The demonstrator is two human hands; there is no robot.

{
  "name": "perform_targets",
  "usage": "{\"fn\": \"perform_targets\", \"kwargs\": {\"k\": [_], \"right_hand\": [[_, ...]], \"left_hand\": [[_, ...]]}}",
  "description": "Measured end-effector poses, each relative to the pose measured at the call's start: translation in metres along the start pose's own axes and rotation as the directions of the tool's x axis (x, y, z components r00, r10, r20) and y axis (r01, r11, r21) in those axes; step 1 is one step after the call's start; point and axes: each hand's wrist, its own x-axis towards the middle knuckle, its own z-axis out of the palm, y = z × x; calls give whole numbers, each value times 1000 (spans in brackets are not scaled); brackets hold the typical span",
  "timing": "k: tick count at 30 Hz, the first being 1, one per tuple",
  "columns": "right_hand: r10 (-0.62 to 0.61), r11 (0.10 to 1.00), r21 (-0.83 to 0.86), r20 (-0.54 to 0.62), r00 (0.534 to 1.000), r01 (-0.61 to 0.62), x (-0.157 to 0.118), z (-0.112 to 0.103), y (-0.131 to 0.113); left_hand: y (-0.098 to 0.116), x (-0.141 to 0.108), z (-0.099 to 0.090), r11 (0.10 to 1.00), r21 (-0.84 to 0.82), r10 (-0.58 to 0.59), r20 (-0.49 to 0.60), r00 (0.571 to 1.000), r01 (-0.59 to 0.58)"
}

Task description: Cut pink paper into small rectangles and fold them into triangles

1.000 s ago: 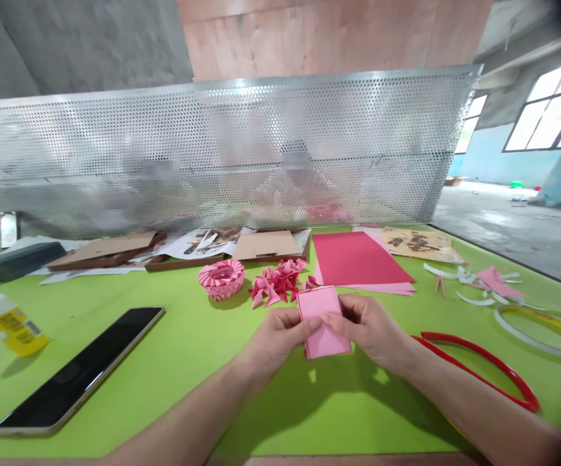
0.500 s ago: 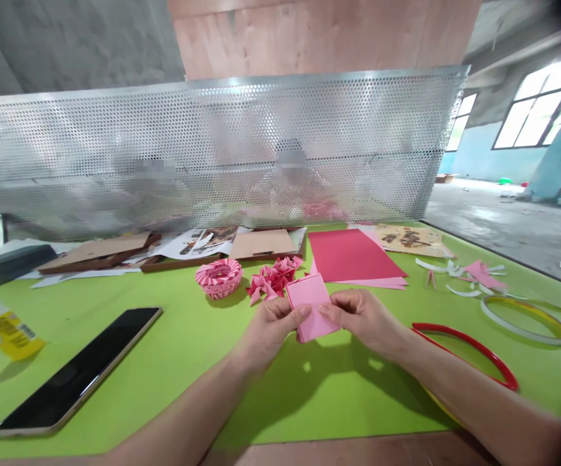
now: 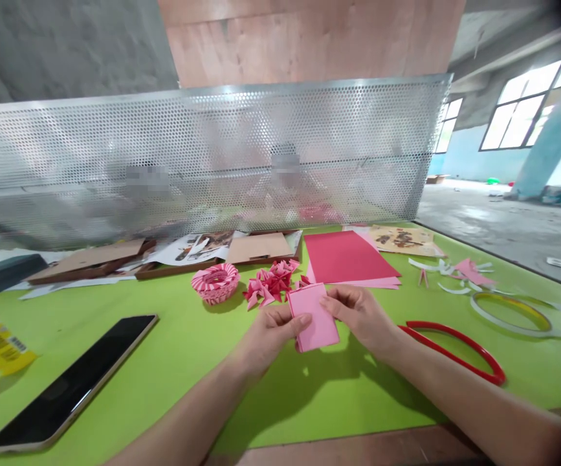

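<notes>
A small folded piece of pink paper is held up between both hands above the green tabletop. My left hand pinches its left edge, thumb on the front and fingers behind. At its upper right corner, my right hand grips it between thumb and fingers. Just behind the paper lies a heap of folded pink and red paper pieces. Left of that heap stands a round pink-and-white basket-like ring built of folded pieces. Red and pink paper sheets lie flat beyond my right hand.
A smartphone and a yellow-labelled bottle are on the left. To the right are a red curved strip, a tape ring and paper scraps. Cardboard trays line a perforated metal screen.
My right hand has slid from the paper's right side to its upper right corner. The paper sits slightly lower and more upright. The whole view has shifted slightly.
</notes>
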Motion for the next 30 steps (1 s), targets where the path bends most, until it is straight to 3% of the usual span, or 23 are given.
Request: {"fn": "perform_targets", "kwargs": {"k": [15,18,23,30], "right_hand": [[-86,987,-144,-99,991,71,-3,5,-5],[-53,991,-127,-64,997,45,-3,3,-4],[25,997,-72,92,995,-19,-3,0,-2],[-12,992,-125,59,998,19,-3,2,1]], "left_hand": [[5,-2,2,998,57,-15,25,1000,14],[4,-3,1,1000,28,-14,23,1000,13],[3,-3,0,1000,-23,-7,48,999,8],[-6,1,0,996,-90,-14,42,999,18]]}}
